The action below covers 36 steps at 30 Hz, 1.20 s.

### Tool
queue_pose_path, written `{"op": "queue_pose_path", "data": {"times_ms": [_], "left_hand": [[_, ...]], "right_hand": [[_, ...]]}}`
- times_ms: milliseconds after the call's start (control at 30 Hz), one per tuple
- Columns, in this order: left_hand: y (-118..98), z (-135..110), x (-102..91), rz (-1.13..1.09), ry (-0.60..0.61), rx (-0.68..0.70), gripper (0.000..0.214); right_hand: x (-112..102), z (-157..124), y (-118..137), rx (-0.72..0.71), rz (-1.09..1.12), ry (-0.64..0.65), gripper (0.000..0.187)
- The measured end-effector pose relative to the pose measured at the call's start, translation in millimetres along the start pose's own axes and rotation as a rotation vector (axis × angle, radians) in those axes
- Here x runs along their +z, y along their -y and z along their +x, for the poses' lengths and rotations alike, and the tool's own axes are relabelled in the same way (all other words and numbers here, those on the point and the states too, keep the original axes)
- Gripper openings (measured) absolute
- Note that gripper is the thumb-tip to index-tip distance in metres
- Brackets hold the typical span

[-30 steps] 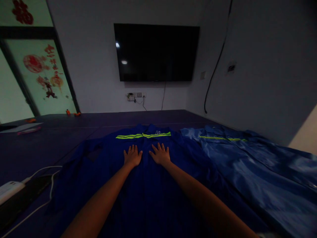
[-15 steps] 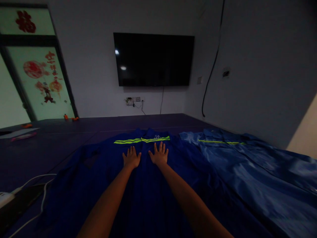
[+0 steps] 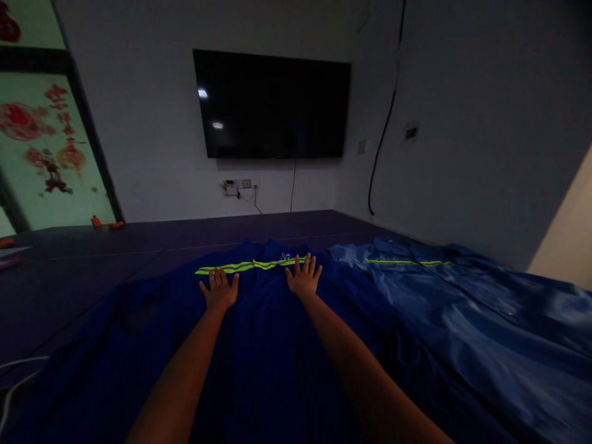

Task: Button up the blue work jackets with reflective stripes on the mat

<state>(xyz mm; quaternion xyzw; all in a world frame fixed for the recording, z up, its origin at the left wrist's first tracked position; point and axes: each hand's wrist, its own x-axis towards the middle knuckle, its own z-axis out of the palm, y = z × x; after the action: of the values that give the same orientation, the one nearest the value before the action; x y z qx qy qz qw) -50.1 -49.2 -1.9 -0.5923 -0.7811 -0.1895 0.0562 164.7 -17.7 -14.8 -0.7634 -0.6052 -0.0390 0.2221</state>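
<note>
a dark blue jacket is laid front up on a purple surface, its long axis pointed away from the wearer of the camera, its collar set at the far end. both hands are placed on its chest, palms down: the left hand and the right hand are spread flat with fingers pointed toward the collar, and nothing is gripped by either. the jacket's front seam is framed between them and seems slightly nearer the left hand. the yellow-green stripe across the chest is reached by the fingertips of both hands, and part of its right end is covered by the right fingers. the lower jacket is partly hidden by the forearms.

to the right, nearer the right hand, a paler blue garment is spread close alongside; whether the edges are overlapped cannot be told in the dim light. at lower left, a white cable is seen beside the jacket. beyond, well apart, small orange objects are placed near a decorated door, and a dark television is mounted on the wall.
</note>
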Motion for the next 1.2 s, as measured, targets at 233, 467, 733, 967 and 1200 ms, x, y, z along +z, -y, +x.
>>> {"op": "queue_pose_path", "data": {"times_ms": [233, 467, 733, 967, 1200], "left_hand": [[19.2, 37.6, 2.4, 0.006, 0.039, 0.006, 0.073], [37.7, 82.9, 10.5, -0.018, 0.011, -0.05, 0.076], [44.4, 111.9, 10.5, -0.044, -0.048, -0.264, 0.074], [43.4, 110.8, -16.1, 0.0, 0.066, -0.354, 0.046], [48.9, 85.0, -36.8, -0.173, -0.113, -0.291, 0.038]], "right_hand": [[3.1, 37.8, -17.8, 0.037, -0.012, -0.051, 0.063], [13.1, 74.9, -21.9, 0.083, -0.052, -0.1, 0.063], [15.8, 100.1, -23.0, 0.172, 0.009, -0.262, 0.058], [3.4, 97.5, -25.1, -0.026, 0.048, -0.311, 0.02], [-14.3, 62.7, -23.3, -0.169, 0.172, -0.644, 0.017]]}}
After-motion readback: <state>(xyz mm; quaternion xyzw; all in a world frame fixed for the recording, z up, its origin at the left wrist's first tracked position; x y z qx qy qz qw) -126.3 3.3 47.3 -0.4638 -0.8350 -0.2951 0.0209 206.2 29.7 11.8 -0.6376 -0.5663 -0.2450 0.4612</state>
